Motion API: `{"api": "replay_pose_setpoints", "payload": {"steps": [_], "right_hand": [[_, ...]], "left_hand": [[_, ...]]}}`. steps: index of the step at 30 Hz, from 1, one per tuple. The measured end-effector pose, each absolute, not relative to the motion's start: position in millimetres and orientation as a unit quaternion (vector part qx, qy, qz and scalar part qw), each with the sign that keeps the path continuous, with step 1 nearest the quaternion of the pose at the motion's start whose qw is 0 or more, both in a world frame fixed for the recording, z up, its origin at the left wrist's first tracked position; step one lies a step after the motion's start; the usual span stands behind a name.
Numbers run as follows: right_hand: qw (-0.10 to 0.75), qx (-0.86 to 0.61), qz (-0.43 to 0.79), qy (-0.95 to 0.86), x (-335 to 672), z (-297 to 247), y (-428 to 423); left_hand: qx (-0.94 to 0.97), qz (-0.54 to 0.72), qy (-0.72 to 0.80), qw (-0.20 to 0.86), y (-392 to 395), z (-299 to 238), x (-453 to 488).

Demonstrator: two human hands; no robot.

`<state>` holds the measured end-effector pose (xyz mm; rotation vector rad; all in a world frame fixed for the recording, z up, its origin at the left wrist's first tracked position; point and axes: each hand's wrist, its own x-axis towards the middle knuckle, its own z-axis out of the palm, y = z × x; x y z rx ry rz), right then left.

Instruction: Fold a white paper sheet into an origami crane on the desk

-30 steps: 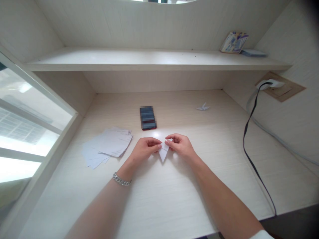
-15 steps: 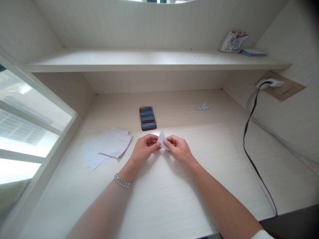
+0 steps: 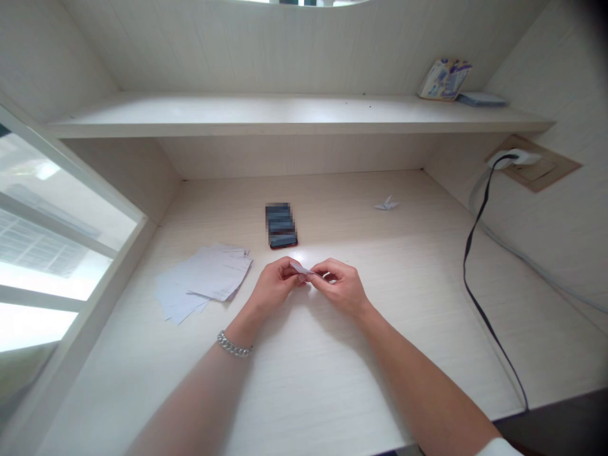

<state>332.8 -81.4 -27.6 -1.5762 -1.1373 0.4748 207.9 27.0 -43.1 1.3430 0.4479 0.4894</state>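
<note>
A small folded piece of white paper (image 3: 300, 268) is held between my two hands, just above the desk. My left hand (image 3: 279, 282) pinches its left side between thumb and fingers. On the right side, the thumb and forefinger of my right hand (image 3: 338, 285) close on its edge. The paper is seen nearly edge-on, and the fingers hide part of it. Just beyond my hands lies a phone (image 3: 282, 226), its screen blurred out. A folded paper crane (image 3: 387, 203) rests on the desk farther back to the right.
Loose white paper sheets (image 3: 216, 272) lie in a pile left of my hands. A black cable (image 3: 468, 253) runs from the wall socket (image 3: 536, 168) down the desk's right side. Above the desk, a shelf (image 3: 304, 111) carries a colourful packet (image 3: 444, 79).
The folded paper has tipped from standing as an upright triangle to lying almost edge-on, its point now toward the left. Both hands stay in nearly the same place.
</note>
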Motion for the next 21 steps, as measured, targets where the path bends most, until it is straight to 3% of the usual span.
{"api": "replay_pose_setpoints", "payload": {"steps": [11,21], "right_hand": [[0.537,-0.667,0.202,-0.475,333.7,-26.8,-81.6],[0.537,-0.660,0.342,-0.399,338.2,-33.3,-77.6]], "left_hand": [[0.641,0.229,0.206,0.703,25.4,-41.5,209.0],[0.655,0.296,0.248,0.650,21.0,-47.7,210.3]]}}
